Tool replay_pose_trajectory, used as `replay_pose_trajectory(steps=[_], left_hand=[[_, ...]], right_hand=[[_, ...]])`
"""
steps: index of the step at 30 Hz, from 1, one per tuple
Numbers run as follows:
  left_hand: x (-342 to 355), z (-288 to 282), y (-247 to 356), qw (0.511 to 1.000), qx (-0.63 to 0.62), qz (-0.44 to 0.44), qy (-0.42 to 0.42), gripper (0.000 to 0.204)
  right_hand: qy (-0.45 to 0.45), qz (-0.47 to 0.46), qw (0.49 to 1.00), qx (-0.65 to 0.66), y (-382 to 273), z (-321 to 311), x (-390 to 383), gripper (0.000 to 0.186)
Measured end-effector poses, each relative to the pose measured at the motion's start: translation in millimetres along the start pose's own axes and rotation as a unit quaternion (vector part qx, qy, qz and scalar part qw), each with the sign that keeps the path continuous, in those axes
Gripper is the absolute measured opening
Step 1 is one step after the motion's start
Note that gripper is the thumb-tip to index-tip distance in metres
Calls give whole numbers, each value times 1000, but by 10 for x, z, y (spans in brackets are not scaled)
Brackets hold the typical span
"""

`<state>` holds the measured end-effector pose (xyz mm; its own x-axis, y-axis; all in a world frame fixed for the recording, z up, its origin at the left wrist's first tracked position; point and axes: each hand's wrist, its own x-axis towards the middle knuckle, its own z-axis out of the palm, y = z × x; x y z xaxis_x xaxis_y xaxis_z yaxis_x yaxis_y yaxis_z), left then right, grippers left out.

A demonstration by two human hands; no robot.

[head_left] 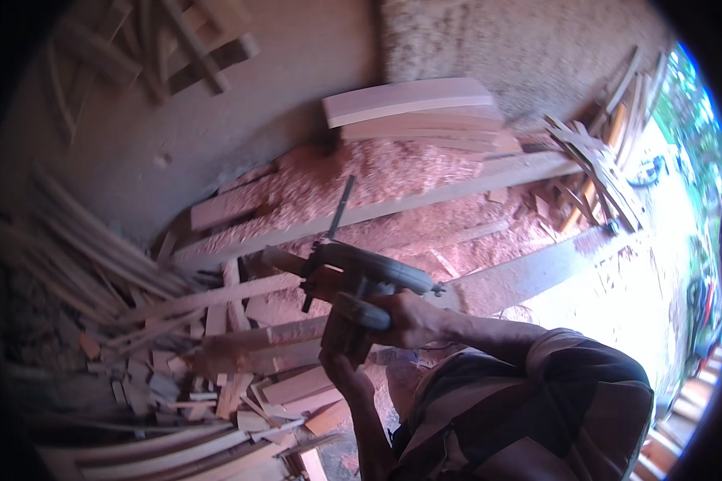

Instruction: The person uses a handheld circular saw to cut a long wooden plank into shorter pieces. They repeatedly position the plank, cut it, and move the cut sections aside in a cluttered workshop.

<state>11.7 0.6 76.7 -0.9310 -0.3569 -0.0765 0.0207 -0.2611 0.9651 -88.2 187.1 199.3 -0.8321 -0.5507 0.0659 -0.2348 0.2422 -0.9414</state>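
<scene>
A grey handheld power tool (369,268) with a thin metal bar sticking up from its far-left end is in front of my body, tilted over the workbench. My right hand (409,318) is closed round its rear part. Lower down, my left hand (345,370) grips the near end of the same tool from below; part of its fingers is hidden. A brown wooden piece (277,260) shows at the tool's left end; whether it touches the tool I cannot tell. Blur hides the tool's exact kind.
Reddish shavings (321,188) heap around a long beam (449,192). Stacked curved planks (413,104) lie against the wall. A wide board (537,272) stretches to the right. Offcuts (164,385) and long strips (96,240) crowd the left; slats (598,168) lean at the far right.
</scene>
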Motion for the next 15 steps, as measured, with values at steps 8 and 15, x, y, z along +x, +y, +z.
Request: replay_pose_trajectory(steps=[8, 15], left_hand=[[-397, 1677, -634, 857, 374, 89, -344, 104], [-813, 2812, -1578, 776, 444, 141, -425, 82]], right_hand=[[196, 121, 969, -90, 775, -1354, -1811, 37], [280, 228, 920, -149, 1460, -1842, -2851, 38]])
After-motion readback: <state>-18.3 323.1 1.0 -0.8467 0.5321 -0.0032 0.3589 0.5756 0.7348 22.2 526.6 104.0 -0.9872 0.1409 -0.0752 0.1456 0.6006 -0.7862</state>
